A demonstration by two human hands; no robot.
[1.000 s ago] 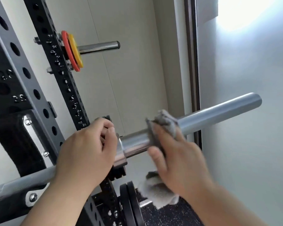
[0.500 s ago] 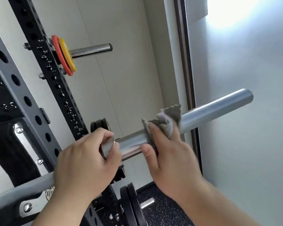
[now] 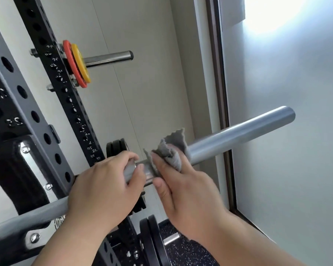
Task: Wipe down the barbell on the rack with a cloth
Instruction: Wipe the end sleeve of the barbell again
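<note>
Barbell (image 3: 238, 131) beside rack (image 3: 69, 104), stored plates (image 3: 76, 64).

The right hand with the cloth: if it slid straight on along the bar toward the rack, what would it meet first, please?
Most likely the left hand, which grips the barbell just beside the right hand and its cloth; only a short bare stretch separates them.

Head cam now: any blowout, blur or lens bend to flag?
Head view: top-right wall is blown out by glare; right hand and cloth show slight motion smear; left hand and barbell read sharp; rack uprights lean from tilt or wide-angle bend, cannot tell which.
</note>
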